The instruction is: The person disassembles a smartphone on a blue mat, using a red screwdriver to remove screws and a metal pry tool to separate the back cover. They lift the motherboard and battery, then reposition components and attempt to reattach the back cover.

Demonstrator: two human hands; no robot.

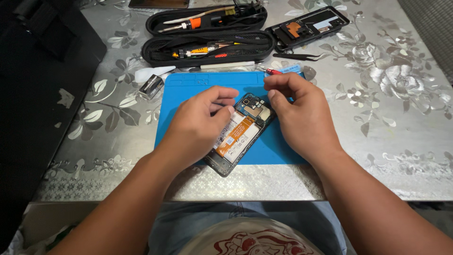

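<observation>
While we've got the opened phone [239, 134] lying slantwise on the blue repair mat [188, 99], near the mat's front edge and roughly mid-surface, both hands are working at its upper end. Our left hand [198, 125] rests over the left side of the phone, fingers curled in toward the thumb, but we can't tell if that grip is actually pinching anything or just pressing down. Our right hand [299, 113] hovers at the camera end, thumb and fingertips drawn together like it's nipping something tiny, though whatever it is stays hidden. The orange flex strip and white battery are bare in the middle, so we'd say go gentle here: steady the frame with the left, lift small and straight with the right, don't crease that flex. Toward the far edge of the surface sit the open black tool case [207, 35], the black tweezers [297, 56] and the removed back cover [309, 26]. A white plastic pick [151, 73] lies off the mat's far left corner.
</observation>
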